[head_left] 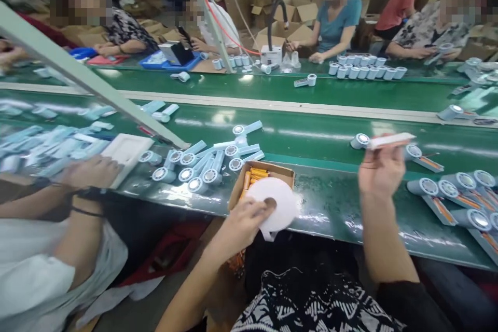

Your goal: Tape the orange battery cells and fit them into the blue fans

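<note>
My left hand (249,220) is closed on a roll of white tape (286,205), its fingers at the core hole. A loose tape end hangs below the roll. Behind it, partly covered, an open cardboard box (286,170) contains orange battery cells (257,172). Raised over the belt to the right, my right hand (383,171) grips the pale, straight handle of what looks like a small handheld fan (392,140). A round light-blue head (360,140) shows at the handle's left end; whether the two are joined is unclear.
Light-blue fans (202,171) lie left of the box. More fans (462,187), with orange cells in their handles, lie at right. A co-worker's hands (93,168) are beside a white tray (130,153). A slanted metal post (97,83) crosses the green belt (303,132). People sit opposite.
</note>
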The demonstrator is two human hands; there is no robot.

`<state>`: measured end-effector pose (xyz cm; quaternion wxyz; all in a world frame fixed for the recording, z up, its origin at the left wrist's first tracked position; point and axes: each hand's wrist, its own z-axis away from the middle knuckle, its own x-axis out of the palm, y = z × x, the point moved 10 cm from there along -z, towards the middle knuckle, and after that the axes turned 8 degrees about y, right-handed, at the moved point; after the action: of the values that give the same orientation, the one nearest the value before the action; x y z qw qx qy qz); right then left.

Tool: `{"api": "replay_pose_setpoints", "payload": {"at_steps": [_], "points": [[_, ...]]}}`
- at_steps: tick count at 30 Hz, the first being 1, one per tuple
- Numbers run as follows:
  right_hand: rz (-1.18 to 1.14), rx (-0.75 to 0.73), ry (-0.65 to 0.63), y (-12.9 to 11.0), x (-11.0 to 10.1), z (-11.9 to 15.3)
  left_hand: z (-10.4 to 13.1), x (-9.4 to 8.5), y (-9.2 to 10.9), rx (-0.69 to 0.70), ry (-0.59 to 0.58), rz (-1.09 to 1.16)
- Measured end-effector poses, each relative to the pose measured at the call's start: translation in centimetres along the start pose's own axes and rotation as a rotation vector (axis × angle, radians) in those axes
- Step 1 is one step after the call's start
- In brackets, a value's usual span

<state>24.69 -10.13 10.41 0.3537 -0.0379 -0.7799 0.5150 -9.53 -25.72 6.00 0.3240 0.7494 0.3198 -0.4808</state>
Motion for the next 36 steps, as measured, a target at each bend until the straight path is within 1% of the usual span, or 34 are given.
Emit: {"api": "replay_pose_setpoints", "payload": {"at_steps": [1,2,3,5,6,7,8,10,12,14,16,18,21,23,24,25,26,27,28,30,32,33,34,35,36], "points": [[0.01,0.009,-0.029,-0.1,-0.6,-1.1,0.9,-0.5,-2.3,-0.078,-0.005,-0.011],[0.042,0.045,-0.081,0.3,-1.4,-1.4,1.8,-0.9,-4.6,-0.142,-0.018,-0.012],[0.091,0.093,-0.143,1.0,-2.2,-1.0,2.6,-1.1,-6.7,-0.185,-0.042,0.003],[0.197,0.19,-0.247,3.0,-4.6,1.5,3.4,-0.9,-9.9,-0.225,-0.107,0.077],[0.237,0.227,-0.274,3.9,-5.9,2.9,3.1,-0.8,-11.3,-0.243,-0.125,0.121],[0.26,0.256,-0.286,4.7,-7.1,4.2,2.3,-0.8,-12.7,-0.271,-0.122,0.154],[0.264,0.279,-0.288,5.3,-8.2,5.2,0.9,-0.8,-14.2,-0.312,-0.099,0.165],[0.224,0.303,-0.272,5.8,-9.4,6.0,-3.1,-0.7,-17.6,-0.434,-0.059,0.096],[0.166,0.302,-0.25,5.5,-9.6,5.7,-7.8,0.1,-20.8,-0.552,-0.068,-0.045],[0.122,0.289,-0.215,4.6,-9.6,5.0,-12.3,1.2,-23.0,-0.604,-0.088,-0.143],[0.091,0.274,-0.16,3.4,-10.3,4.4,-15.7,2.5,-24.3,-0.625,-0.121,-0.196],[0.055,0.258,-0.086,2.2,-12.2,4.3,-17.7,3.7,-25.1,-0.639,-0.184,-0.239],[0.036,0.249,0.037,0.8,-16.8,4.9,-19.9,5.3,-26.3,-0.613,-0.281,-0.301],[0.071,0.252,0.114,0.2,-19.7,5.3,-21.9,6.2,-26.5,-0.551,-0.322,-0.329],[0.096,0.253,0.14,0.1,-20.7,5.3,-23.1,6.8,-26.2,-0.503,-0.335,-0.331],[0.121,0.253,0.153,0.0,-21.2,5.0,-24.4,7.5,-25.3,-0.444,-0.343,-0.325],[0.145,0.252,0.152,0.2,-21.2,4.6,-25.7,8.3,-23.9,-0.376,-0.344,-0.312],[0.168,0.255,0.135,0.5,-20.5,3.9,-27.0,9.3,-22.0,-0.298,-0.341,-0.291],[0.189,0.264,0.103,1.2,-19.3,3.0,-28.1,10.4,-19.6,-0.212,-0.334,-0.264],[0.229,0.293,0.017,3.3,-15.8,1.0,-29.9,13.1,-13.7,-0.021,-0.326,-0.195],[0.266,0.318,-0.083,5.9,-11.9,-0.9,-30.7,15.9,-7.6,0.168,-0.342,-0.121],[0.287,0.323,-0.128,7.3,-10.2,-1.8,-30.8,17.1,-4.9,0.245,-0.354,-0.093],[0.313,0.322,-0.171,8.5,-8.7,-2.5,-30.8,18.2,-2.7,0.306,-0.364,-0.072],[0.345,0.318,-0.213,9.7,-7.5,-3.2,-30.7,19.1,-1.1,0.352,-0.372,-0.059],[0.381,0.31,-0.253,10.7,-6.5,-3.7,-30.7,19.7,0.1,0.383,-0.378,-0.053]]}}
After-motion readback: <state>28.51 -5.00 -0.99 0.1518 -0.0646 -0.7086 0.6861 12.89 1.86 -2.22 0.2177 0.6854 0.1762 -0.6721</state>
